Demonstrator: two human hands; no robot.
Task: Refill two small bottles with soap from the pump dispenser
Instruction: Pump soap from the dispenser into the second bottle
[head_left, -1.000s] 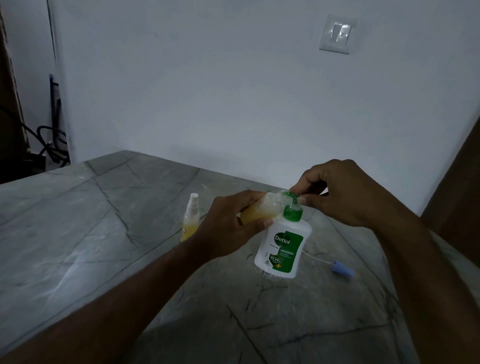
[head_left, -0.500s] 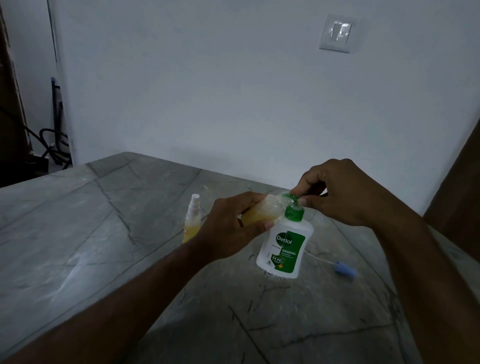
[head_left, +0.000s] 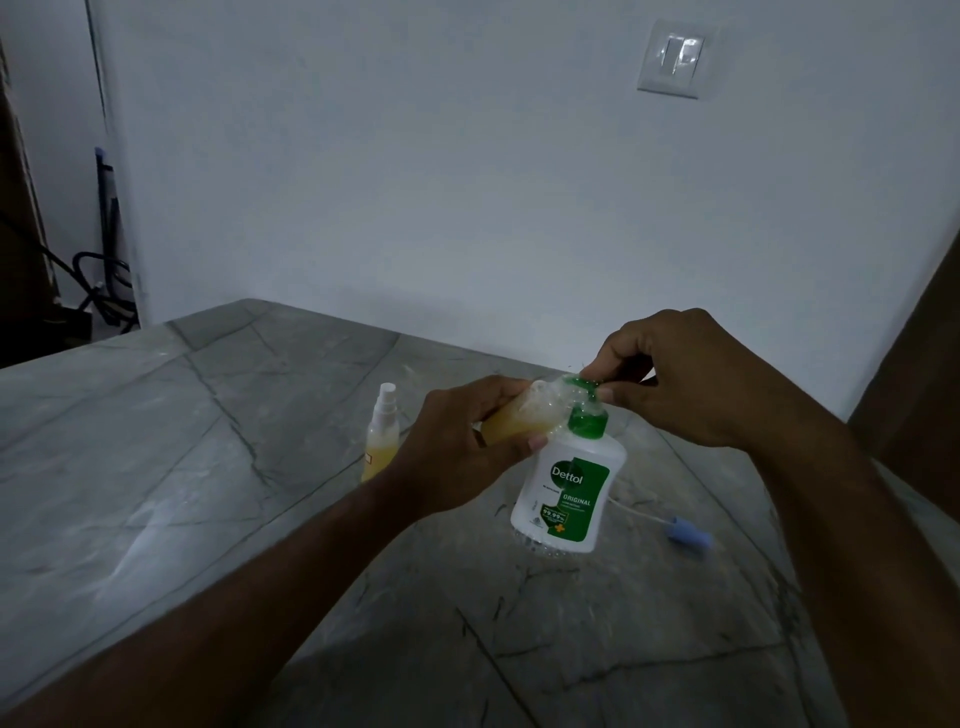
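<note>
Bottle (head_left: 524, 415): tilted, mouth right, touching the pump (head_left: 584, 387) spout.
Left hand (head_left: 457, 447): fingers wrapped round bottle.
Right hand (head_left: 680, 374): fingertips pinching pump head, nearer.

— What is the room like?
— Dim. A white wall (head_left: 467, 182) has a light switch (head_left: 671, 58).
— And down low?
— A grey stone table (head_left: 171, 467) with dark cracks. Black cables (head_left: 98, 280) sit in the left corner.

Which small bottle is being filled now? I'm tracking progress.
The one the left hand holds tilted at the green pump; the other small bottle stands capped on the table, untouched.
</note>
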